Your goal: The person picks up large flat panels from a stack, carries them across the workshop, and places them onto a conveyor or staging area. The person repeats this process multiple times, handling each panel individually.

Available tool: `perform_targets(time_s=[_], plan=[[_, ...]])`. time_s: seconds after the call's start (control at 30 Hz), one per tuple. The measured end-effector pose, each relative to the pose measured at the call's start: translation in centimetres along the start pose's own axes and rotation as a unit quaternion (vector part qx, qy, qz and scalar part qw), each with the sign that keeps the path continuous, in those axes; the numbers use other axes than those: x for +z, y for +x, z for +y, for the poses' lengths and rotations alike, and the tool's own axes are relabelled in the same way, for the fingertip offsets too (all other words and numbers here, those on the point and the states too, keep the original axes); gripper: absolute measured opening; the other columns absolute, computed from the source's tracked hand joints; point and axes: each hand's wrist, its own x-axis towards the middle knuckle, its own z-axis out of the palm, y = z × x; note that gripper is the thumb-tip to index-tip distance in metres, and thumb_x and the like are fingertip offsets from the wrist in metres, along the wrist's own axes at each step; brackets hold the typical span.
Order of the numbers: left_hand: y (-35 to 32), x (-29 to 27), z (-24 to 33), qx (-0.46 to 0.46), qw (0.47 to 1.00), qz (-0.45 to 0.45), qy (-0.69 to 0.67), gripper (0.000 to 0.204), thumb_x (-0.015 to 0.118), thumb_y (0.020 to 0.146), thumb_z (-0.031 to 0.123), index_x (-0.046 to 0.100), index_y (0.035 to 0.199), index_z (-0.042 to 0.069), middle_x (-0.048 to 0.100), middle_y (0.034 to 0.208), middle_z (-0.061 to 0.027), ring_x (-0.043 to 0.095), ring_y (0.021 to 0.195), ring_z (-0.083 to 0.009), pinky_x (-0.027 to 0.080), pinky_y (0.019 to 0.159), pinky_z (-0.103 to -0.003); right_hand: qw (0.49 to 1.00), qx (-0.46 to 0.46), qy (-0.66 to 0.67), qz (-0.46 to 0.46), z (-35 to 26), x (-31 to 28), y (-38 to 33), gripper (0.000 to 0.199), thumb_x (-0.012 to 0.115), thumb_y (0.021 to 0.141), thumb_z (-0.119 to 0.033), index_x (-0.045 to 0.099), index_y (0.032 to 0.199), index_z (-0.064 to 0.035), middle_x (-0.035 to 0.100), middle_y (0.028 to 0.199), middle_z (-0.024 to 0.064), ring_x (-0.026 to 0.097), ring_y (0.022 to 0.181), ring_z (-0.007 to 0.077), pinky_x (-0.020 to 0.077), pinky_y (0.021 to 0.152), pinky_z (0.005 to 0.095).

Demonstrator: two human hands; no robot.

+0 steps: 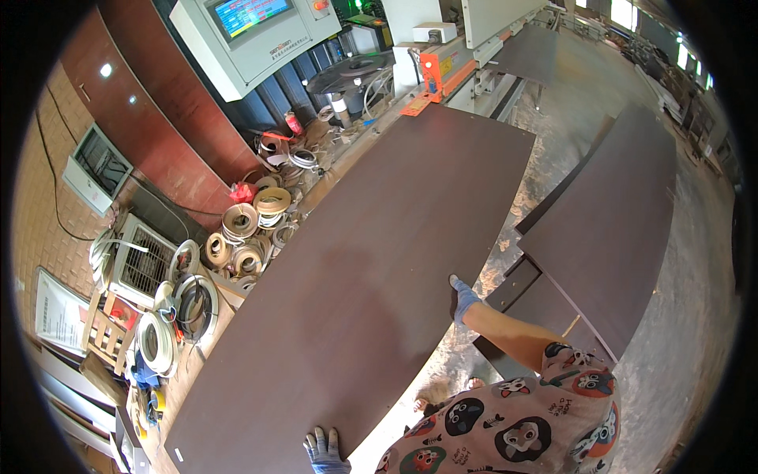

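Observation:
A long dark brown panel stretches from the lower left up to the machine. My left hand, in a blue-grey glove with pale fingertips, lies flat with fingers apart on its near end. Farther along, my right hand, gloved the same way, grips the panel's right edge. Its thumb rests on top, while the other fingers are mostly hidden at the edge. The far end of the panel reaches an orange guide on the machine.
Several rolls of edge banding lie left of the panel. A control box with a screen stands beyond them. More brown panels are stacked to the right, and another panel sits farther along the machine.

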Motion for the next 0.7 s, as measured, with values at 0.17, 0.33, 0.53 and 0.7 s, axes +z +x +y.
perform_targets(time_s=[0.17,0.33,0.53,0.7], plan=[[0.8,0.6,0.7,0.0,1.0,0.014,-0.009,0.07,0.058,0.07,0.011,0.038,0.137,0.013,0.034,0.139,-0.022,0.03,0.124,-0.0502,0.022,0.103,-0.062,1.0,-0.01,0.027,0.003,-1.0,0.5,-0.2,0.04,0.068,0.082,-0.029,0.056,0.116,-0.0127,0.059,0.118,0.0046,0.054,0.109,0.0262,0.0401,0.098,0.0442],[1.7,0.6,1.5,0.008,1.0,0.012,-0.002,0.071,0.058,0.068,0.01,0.038,0.137,0.013,0.034,0.139,-0.022,0.029,0.125,-0.0499,0.021,0.105,-0.061,0.999,-0.011,0.043,-0.011,-2.1,0.5,0.3,0.041,0.068,0.081,-0.028,0.056,0.117,-0.0121,0.059,0.118,0.0049,0.054,0.109,0.0262,0.0399,0.098,0.045],[2.2,1.4,1.8,0.016,1.0,0.024,-0.002,0.071,0.06,0.068,0.016,0.04,0.136,0.015,0.034,0.139,-0.0201,0.03,0.125,-0.0495,0.023,0.104,-0.062,0.999,-0.014,0.036,0.023,-3.1,0.7,0.8,0.04,0.064,0.085,-0.029,0.055,0.119,-0.01,0.059,0.119,0.0065,0.056,0.107,0.0252,0.042,0.097,0.0415],[2.4,3.2,1.2,0.023,0.999,0.021,-0.008,0.063,0.053,0.081,0.039,0.038,0.138,0.016,0.033,0.141,-0.0202,0.033,0.122,-0.0507,0.024,0.101,-0.065,0.998,-0.019,0.057,0.024,-3.8,-0.3,2.6,0.037,0.068,0.082,-0.022,0.057,0.114,-0.0078,0.061,0.115,0.0084,0.059,0.101,0.0263,0.0471,0.09,0.0424]])
